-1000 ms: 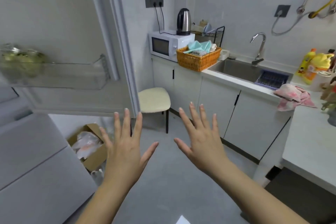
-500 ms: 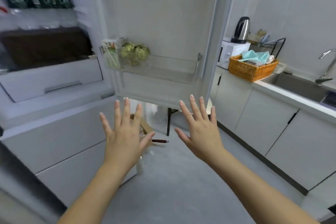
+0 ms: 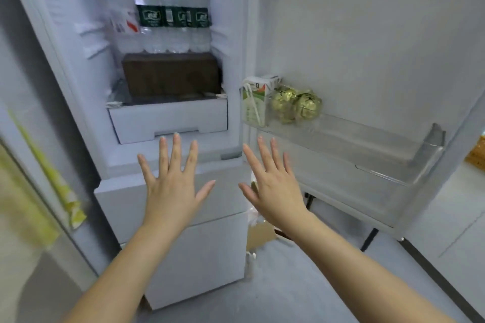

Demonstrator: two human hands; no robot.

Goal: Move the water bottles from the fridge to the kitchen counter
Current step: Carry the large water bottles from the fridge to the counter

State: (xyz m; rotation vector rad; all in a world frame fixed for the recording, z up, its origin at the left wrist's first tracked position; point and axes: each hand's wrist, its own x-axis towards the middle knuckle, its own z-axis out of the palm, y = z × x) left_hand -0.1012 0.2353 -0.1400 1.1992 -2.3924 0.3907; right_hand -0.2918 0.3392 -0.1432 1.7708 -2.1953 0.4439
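Head view: facing an open fridge, white walls inside and shelf rails showing on both sides. Standing upright in a tight row on the upper shelf, water bottles, clear plastic with dark green labels, caps cut off by the top edge of the frame. Sitting just beneath them, a dark brown box, resting above a white drawer.

Hovering in front of the fridge's lower section, left hand and right hand, both spread flat with fingers splayed, palms facing away, holding nothing and touching nothing. Reaching well short of the bottles, fingertips level with the drawer's bottom edge.

Swinging wide to the right, the fridge door, pale and plain on its inner face. Holding a small drink carton with a straw and, just beside it, greenish-gold wrapped balls, a clear door shelf, otherwise bare.

Hanging at far left, blurred, a yellow-green strip. Showing below, grey floor and a piece of cardboard between fridge and door. Peeking in at the right edge, an orange woven object, too cropped for identifying.
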